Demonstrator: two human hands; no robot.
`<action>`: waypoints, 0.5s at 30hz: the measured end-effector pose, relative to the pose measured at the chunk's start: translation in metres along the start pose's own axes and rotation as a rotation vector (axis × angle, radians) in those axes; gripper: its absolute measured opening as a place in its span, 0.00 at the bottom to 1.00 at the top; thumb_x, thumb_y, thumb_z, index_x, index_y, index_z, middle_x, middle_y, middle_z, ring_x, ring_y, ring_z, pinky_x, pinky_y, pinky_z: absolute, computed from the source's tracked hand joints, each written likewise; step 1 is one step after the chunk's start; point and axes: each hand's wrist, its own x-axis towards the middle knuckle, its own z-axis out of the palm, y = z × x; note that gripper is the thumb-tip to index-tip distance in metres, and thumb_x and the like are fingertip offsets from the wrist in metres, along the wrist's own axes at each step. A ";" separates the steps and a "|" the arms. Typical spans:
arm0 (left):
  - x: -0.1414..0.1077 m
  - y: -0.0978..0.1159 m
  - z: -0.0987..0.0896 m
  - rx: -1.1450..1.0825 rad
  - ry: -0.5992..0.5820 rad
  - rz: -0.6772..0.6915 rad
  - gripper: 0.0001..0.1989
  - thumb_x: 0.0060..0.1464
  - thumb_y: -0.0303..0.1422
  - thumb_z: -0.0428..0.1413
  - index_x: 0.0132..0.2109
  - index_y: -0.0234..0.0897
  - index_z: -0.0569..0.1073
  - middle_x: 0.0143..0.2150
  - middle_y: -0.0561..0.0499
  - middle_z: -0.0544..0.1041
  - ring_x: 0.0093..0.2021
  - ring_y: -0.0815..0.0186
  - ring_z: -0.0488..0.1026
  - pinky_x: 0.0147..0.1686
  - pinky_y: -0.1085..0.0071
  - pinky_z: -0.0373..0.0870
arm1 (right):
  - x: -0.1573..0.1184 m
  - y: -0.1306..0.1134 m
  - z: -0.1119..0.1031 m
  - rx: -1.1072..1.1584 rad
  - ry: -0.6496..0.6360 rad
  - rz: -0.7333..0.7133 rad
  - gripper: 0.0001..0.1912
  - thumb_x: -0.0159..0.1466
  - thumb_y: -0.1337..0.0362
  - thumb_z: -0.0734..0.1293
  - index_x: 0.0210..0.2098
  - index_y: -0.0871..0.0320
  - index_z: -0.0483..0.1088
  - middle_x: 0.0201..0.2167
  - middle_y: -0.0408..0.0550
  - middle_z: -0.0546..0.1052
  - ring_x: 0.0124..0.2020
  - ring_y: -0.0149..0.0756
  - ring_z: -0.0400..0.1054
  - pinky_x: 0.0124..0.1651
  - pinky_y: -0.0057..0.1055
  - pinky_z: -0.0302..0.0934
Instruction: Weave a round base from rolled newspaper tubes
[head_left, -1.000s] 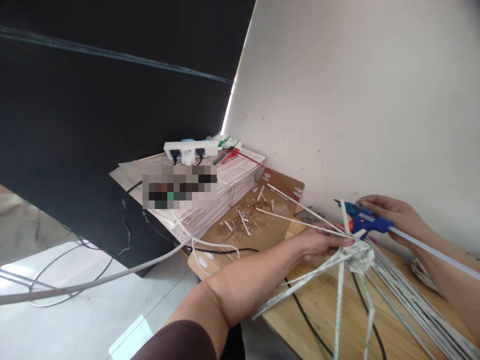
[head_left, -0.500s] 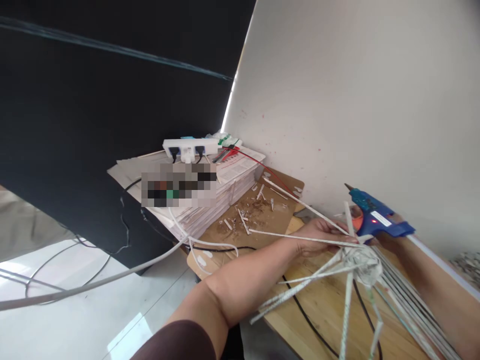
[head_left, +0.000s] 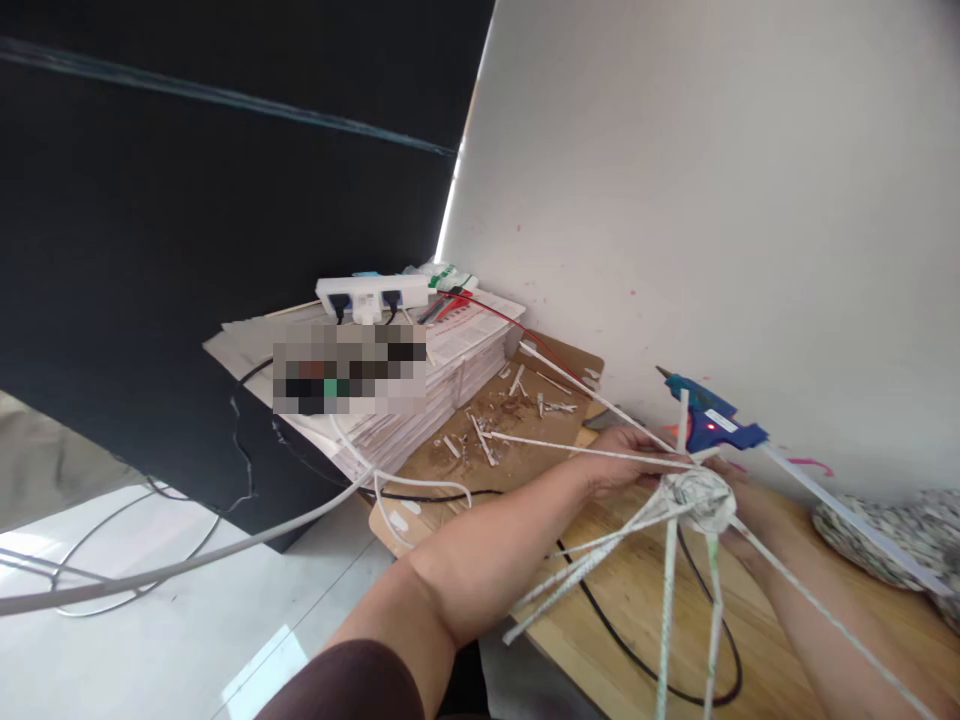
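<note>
A round knot of woven rolled-paper rods sits at the lower right of the head view, with its rods radiating outward. My left hand has its fingers closed around rods at the knot's far left edge. My right hand is closed at the far right side of the same weaving, most of its fingers hidden behind it. Just beyond both hands is a blue glue gun with a lit red light and a long white glue stick out of its back. Neither hand is visibly holding the gun.
A stack of newspapers bears a white power strip and red-handled scissors. Paper scraps litter the cardboard. A black cable loops over the wooden table. A speckled woven item lies at right, by the wall.
The glue gun has shifted left and away from my right hand, which is now at the weaving. Several rods along my right forearm no longer show; a single rod crosses there. The view turned slightly right.
</note>
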 end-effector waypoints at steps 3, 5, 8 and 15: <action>0.000 -0.004 -0.002 0.045 0.031 0.018 0.26 0.21 0.37 0.74 0.32 0.30 0.77 0.30 0.49 0.76 0.29 0.68 0.72 0.32 0.69 0.67 | -0.025 -0.002 -0.002 0.191 -0.093 0.044 0.11 0.52 0.60 0.72 0.35 0.52 0.74 0.30 0.49 0.79 0.28 0.39 0.72 0.33 0.35 0.66; -0.003 -0.007 -0.002 0.107 0.026 0.019 0.24 0.26 0.38 0.73 0.32 0.29 0.77 0.30 0.47 0.76 0.30 0.67 0.72 0.32 0.69 0.68 | -0.038 -0.005 0.005 0.257 -0.144 0.060 0.14 0.51 0.61 0.71 0.38 0.53 0.75 0.31 0.49 0.79 0.30 0.40 0.73 0.33 0.35 0.66; -0.006 -0.014 -0.001 0.194 0.042 -0.009 0.22 0.29 0.36 0.72 0.34 0.30 0.77 0.32 0.47 0.77 0.29 0.67 0.73 0.31 0.70 0.68 | -0.045 -0.004 0.018 0.253 -0.089 0.037 0.14 0.52 0.63 0.72 0.39 0.53 0.74 0.30 0.47 0.79 0.30 0.39 0.73 0.33 0.34 0.66; -0.009 -0.021 0.003 0.176 0.051 -0.030 0.16 0.32 0.32 0.70 0.31 0.31 0.77 0.30 0.47 0.78 0.29 0.66 0.74 0.31 0.69 0.72 | -0.043 0.011 0.023 0.445 0.011 -0.047 0.17 0.49 0.69 0.69 0.38 0.51 0.71 0.32 0.43 0.79 0.35 0.39 0.73 0.36 0.34 0.68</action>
